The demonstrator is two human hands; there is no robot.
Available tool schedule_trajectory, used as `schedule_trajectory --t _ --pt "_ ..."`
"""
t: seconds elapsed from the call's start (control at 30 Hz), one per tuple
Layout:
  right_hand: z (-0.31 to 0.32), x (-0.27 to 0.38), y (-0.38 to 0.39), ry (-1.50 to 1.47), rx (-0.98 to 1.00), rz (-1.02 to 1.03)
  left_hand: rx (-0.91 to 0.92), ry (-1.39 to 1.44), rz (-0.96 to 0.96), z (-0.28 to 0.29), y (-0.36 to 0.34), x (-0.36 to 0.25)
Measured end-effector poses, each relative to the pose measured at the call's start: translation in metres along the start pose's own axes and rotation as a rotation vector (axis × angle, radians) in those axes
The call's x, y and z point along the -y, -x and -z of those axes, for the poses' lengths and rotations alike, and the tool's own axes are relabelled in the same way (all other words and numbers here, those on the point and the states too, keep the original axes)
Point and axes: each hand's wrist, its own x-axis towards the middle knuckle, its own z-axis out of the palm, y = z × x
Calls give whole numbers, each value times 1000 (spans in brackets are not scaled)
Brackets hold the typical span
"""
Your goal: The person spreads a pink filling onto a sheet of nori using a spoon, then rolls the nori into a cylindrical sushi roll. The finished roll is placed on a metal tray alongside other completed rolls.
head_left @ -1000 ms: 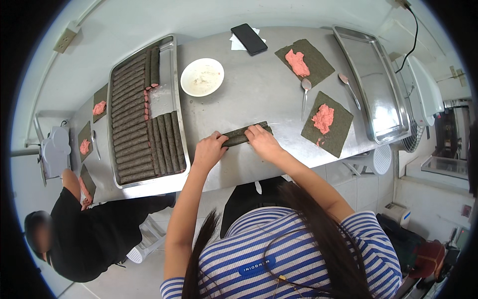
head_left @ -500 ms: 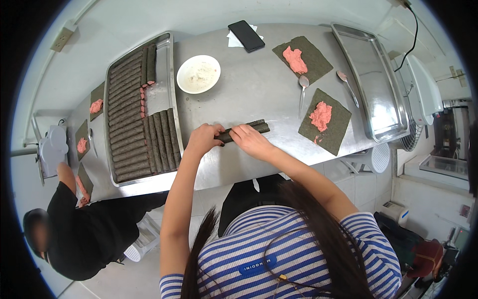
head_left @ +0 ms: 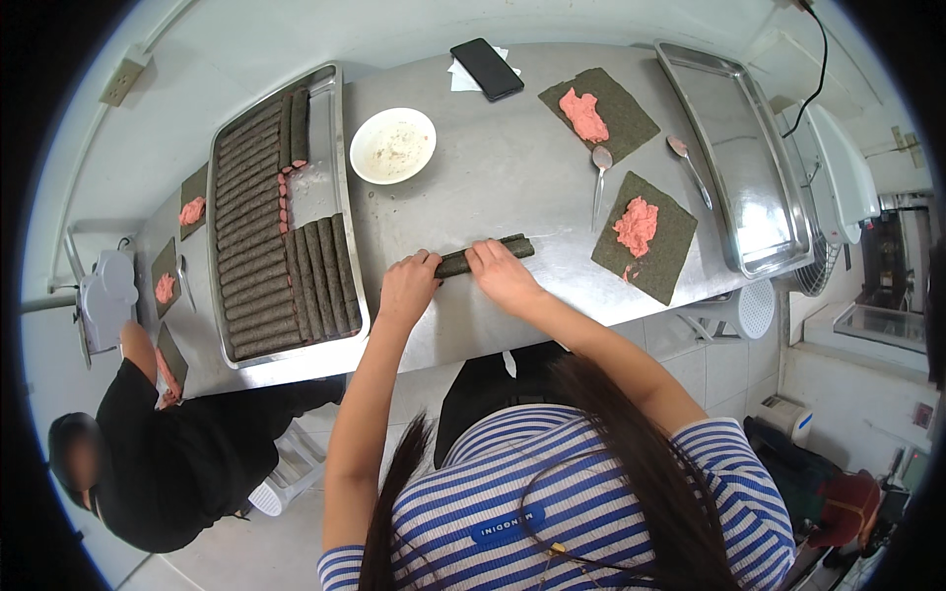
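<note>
The left hand (head_left: 409, 286) and the right hand (head_left: 505, 274) are both closed on one dark green roll (head_left: 454, 265), which lies on the bench (head_left: 473, 187) in front of the person, to the right of the left tray (head_left: 313, 192). The left hand bends its fingers round the left end, and the right hand has its fingers over the middle, so the right end pokes out past it. The step looks like rolling a sheet up, and I think it is nearly done, because the roll is long and thin, though an edge seems to show along its far side. The next move seems to call for both hands to press softly and evenly, so the roll stays tight and the edge lies flat. Now the counting: there are five flat green sheets, two on the right (head_left: 626, 123) (head_left: 665, 251) and three on the far left (head_left: 194, 187) (head_left: 164, 258) (head_left: 169, 345), and each has pink paste (head_left: 636, 227) on it. There are three spoons (head_left: 600, 177) (head_left: 690, 167) (head_left: 183, 279), one white bowl (head_left: 393, 146), one black phone (head_left: 488, 69) and two trays, counting the right tray (head_left: 734, 148). The finished rolls (head_left: 258, 222) in the left tray are too tightly packed for me to count surely.
</note>
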Motion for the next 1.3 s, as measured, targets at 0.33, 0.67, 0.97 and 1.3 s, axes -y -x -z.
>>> schedule_trajectory --t 0.33,0.67,0.97,1.3 --pt "9 -38 25 -38 -36 -109 69 13 23 8 -8 3" --pt "24 -20 4 -64 -171 171 332 94 33 25 -40 12" --pt "4 -11 -2 -42 -134 110 146 142 -24 17 -32 15" --pt "1 -16 -4 -21 -12 29 -31 -163 -136 0 -21 -1"
